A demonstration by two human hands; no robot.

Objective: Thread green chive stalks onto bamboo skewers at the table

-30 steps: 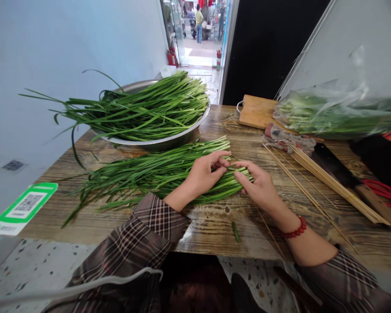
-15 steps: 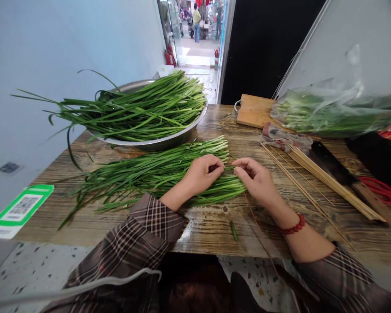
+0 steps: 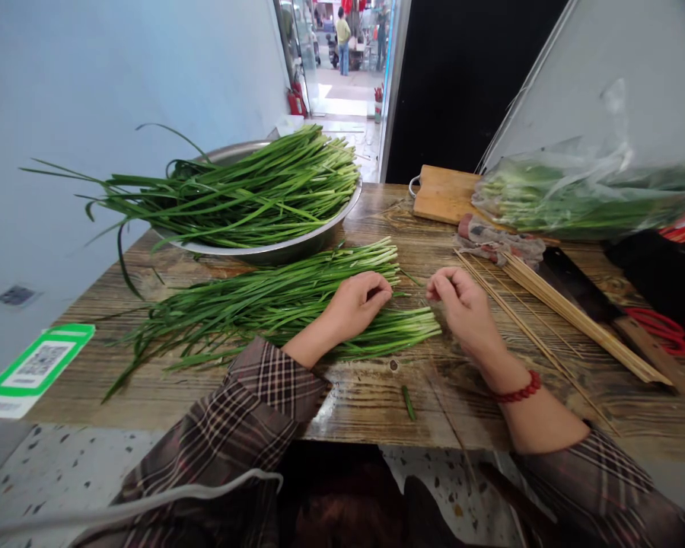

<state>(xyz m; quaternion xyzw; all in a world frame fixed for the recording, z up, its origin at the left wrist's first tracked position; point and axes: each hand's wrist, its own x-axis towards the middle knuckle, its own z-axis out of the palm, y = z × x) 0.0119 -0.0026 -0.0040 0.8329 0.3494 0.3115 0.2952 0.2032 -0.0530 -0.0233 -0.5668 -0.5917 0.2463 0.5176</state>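
Note:
Long green garlic chives (image 3: 262, 304) lie in a loose pile on the wooden table, their pale cut ends to the right. My left hand (image 3: 358, 303) rests over the pile with thumb and fingers pinched together; a green stem shows at its fingertips. To the right of the cut ends, my right hand (image 3: 462, 308) is raised and apart from the pile, its thumb pressed to the curled fingers. What it pinches, if anything, is too small to make out. A short green piece of chive (image 3: 408, 403) lies near the table's front edge.
Behind the pile stands a metal basin (image 3: 274, 251) heaped with chives. On the right are bamboo skewers (image 3: 582, 316), a cleaver (image 3: 582, 285), red-handled scissors (image 3: 659, 327), a cutting board (image 3: 445, 192) and a plastic bag of greens (image 3: 582, 190). A QR-code card (image 3: 39, 365) lies left.
My right hand has moved right, away from my left hand and the cut ends, and its fingers have closed further. My left hand has stayed almost in place.

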